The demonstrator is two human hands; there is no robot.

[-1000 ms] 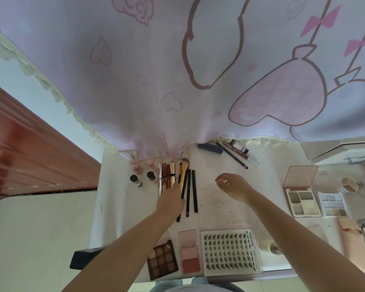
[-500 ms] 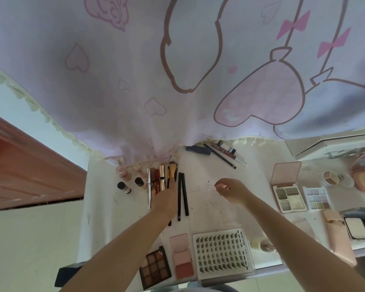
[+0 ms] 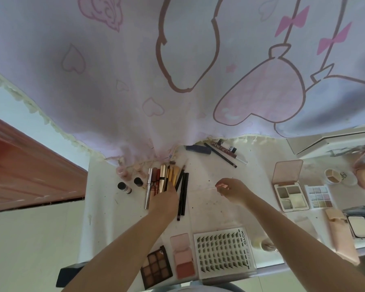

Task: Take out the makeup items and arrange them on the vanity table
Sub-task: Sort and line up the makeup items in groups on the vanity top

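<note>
Head view: white vanity table (image 3: pixel 207 199) under a pink cartoon-print curtain (image 3: pixel 177 70) that hangs over its far edge. Left hand (image 3: pixel 163 200) lies back-up over the near ends of a row of tubes and brushes (image 3: pixel 162 178) near the far-left part of the surface; its fingers are hidden under the palm, so cannot tell whether it grips any. Two black pencils (image 3: pixel 183 192) lie just beside that hand on its right. Right hand (image 3: pixel 233 189) hovers mid-surface, fingers loosely curled, thumb and forefinger close together; cannot tell if anything is pinched. Small dark-capped bottles (image 3: pixel 124 188) sit left of the row. Far edge, centre: dark tube (image 3: pixel 198 149), long liner pencil (image 3: pixel 220 155), lip gloss (image 3: pixel 230 152). Near edge: brown eyeshadow palette (image 3: pixel 156 267), pink blush palette (image 3: pixel 182 257), lash tray (image 3: pixel 223 252) marked XOYO, side by side. Right side: open pink-lidded palette (image 3: pixel 291 196), pastel palette (image 3: pixel 318 197) just beside it, round pot (image 3: pixel 333 176), pink pouch (image 3: pixel 341 234), compact (image 3: pixel 359 226) at the right edge.
</note>
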